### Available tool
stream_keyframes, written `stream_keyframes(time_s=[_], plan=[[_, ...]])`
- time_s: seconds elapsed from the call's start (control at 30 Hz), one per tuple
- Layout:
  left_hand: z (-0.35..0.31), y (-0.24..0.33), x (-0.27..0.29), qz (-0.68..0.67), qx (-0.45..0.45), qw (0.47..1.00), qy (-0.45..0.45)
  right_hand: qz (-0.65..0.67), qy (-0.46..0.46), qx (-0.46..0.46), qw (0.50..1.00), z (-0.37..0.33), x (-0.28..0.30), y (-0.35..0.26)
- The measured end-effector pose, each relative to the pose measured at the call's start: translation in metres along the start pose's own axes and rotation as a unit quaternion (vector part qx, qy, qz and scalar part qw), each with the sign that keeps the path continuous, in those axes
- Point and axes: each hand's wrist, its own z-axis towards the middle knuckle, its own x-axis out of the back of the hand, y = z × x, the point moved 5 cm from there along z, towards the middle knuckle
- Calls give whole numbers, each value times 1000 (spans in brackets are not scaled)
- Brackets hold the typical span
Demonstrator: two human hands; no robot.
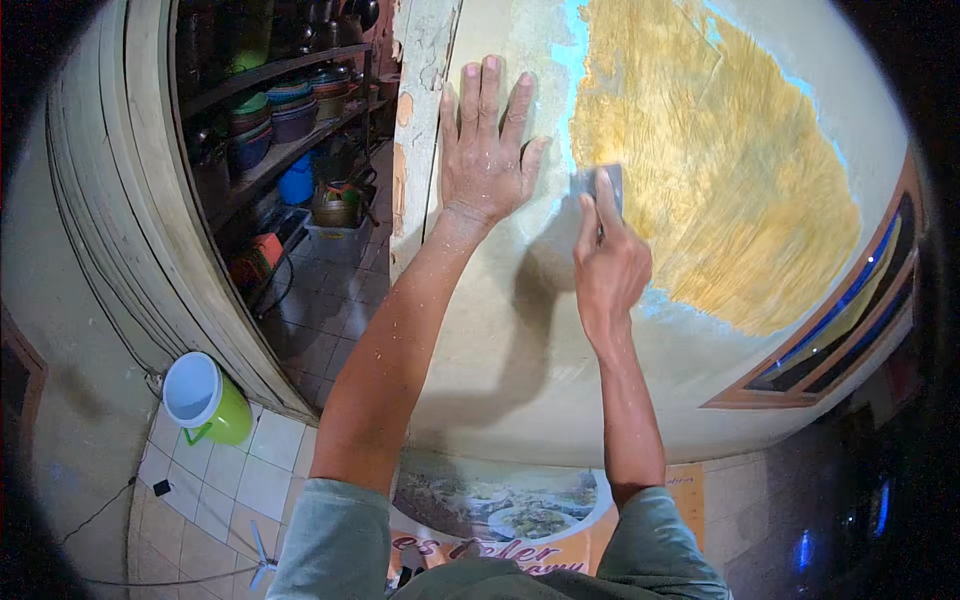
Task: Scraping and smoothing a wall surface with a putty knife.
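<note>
My left hand lies flat against the pale wall, fingers spread, just right of the chipped door frame. Flecks of light dust dot that hand and forearm. In my right hand is a flat grey scraper, its blade against the wall and my index finger stretched along it. The scraper meets the left edge of a large yellow-brown bare patch. Light-blue paint rims this patch. My fingers partly hide the scraper's lower end.
Left of the frame, a doorway opens onto shelves stacked with baskets and pots. A green bucket with a white inside stands on floor tiles at lower left. A printed banner lies below me. A brown-framed window is at right.
</note>
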Motion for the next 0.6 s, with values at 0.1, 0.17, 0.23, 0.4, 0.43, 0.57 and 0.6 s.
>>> stream_keyframes(time_s=[0.1,0.17,0.23,0.4,0.43,0.57,0.6], plan=[[-2,-3,-1,1,4,1000,6,-13,-2,7,1000,11,0,-9],[-2,-5,1,-1,3,1000,7,-22,-3,17,1000,7,-3,-5],[-2,-6,2,-6,1,1000,6,-16,-6,19,1000,-10,-6,16],[-1,0,0,-8,-2,1000,8,-18,-3,1,1000,4,3,-2],[-2,-1,1,-7,-2,1000,12,-43,-6,15,999,11,5,-13],[-2,-4,2,1,-3,1000,19,-8,8,37,999,8,-1,-4],[-3,-5,3,-5,-4,1000,20,-6,9,37,999,1,-1,2]])
